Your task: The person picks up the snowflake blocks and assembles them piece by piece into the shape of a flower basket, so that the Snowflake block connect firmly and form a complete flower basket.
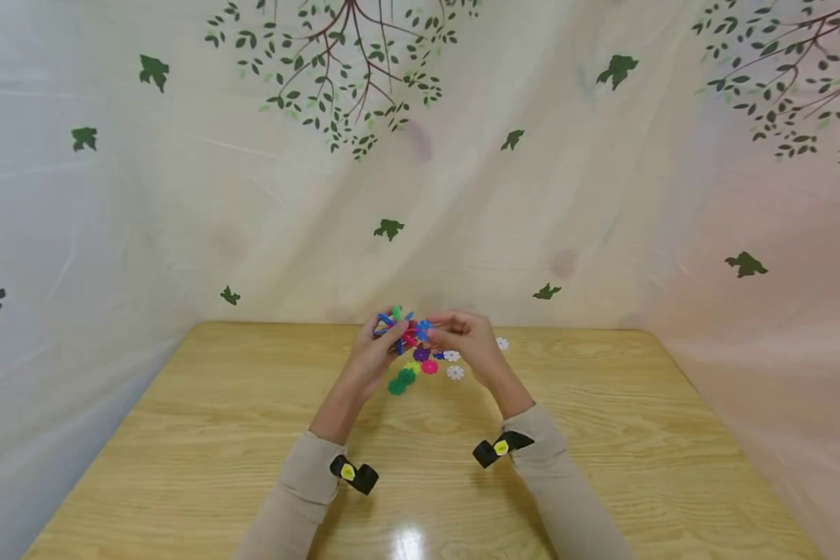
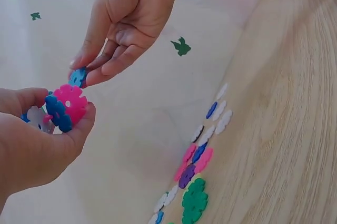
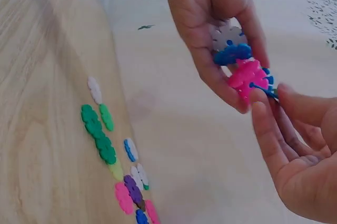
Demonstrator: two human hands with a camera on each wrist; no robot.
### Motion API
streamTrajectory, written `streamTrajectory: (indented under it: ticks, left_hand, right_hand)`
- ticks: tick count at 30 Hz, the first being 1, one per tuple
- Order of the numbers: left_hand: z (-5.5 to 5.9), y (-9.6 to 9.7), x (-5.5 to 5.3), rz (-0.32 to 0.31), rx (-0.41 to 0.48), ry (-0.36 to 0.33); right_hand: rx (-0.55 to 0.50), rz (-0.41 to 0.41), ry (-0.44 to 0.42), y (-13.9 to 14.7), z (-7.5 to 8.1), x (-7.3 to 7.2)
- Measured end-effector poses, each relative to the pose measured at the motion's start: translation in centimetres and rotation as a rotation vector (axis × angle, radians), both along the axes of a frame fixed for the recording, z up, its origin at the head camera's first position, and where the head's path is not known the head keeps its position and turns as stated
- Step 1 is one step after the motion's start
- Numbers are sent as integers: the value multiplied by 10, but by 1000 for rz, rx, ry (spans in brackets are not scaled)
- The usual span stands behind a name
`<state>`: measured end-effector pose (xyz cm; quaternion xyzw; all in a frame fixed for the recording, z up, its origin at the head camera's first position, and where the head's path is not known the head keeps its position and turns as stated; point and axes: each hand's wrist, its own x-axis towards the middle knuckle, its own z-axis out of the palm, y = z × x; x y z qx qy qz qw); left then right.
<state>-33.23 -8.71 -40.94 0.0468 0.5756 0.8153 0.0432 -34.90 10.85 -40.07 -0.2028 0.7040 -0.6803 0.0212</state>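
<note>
My left fingers point(image 2: 83, 125) grip a disc cluster point(image 2: 71, 101), right fingers point(image 2: 119, 63) pinch 1 blue disc point(image 2: 78, 77), loose discs point(image 2: 195, 201) below.

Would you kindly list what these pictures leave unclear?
Head: how the cluster joins up, too small and partly covered by left grip.
Left wrist: part of the held blue disc, covered by right grip.
Right wrist: the lowest blue disc, cut off by the bottom edge.

Wears plain, full-length beige sleeves point(image 1: 567, 490), lightly creased toward the cuffs point(image 1: 322, 451). Sports a black strap point(image 1: 519, 441) around each one, fitted with a stubby, rounded black device point(image 1: 367, 479) on the inner side. Displays a small yellow tag point(image 1: 348, 472) on each strap.
</note>
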Motion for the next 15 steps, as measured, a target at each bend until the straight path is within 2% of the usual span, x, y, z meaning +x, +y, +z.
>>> streamTrajectory:
  ticks: [4,8,10,15]
  left_hand:
    - [0,-5,-2,-16,22,-15]
    - [4,-15,-4,-9,59,-29]
    - [6,-22,-4,-5,58,-30]
    - [9,-37,-5,10,26,-47]
  right_hand:
    - [113,49,10,10,5,-3]
    - [259,16,38,25,7,-11]
    - [346,26,32,33,4,-17]
    - [650,182,88,47,-11,-33]
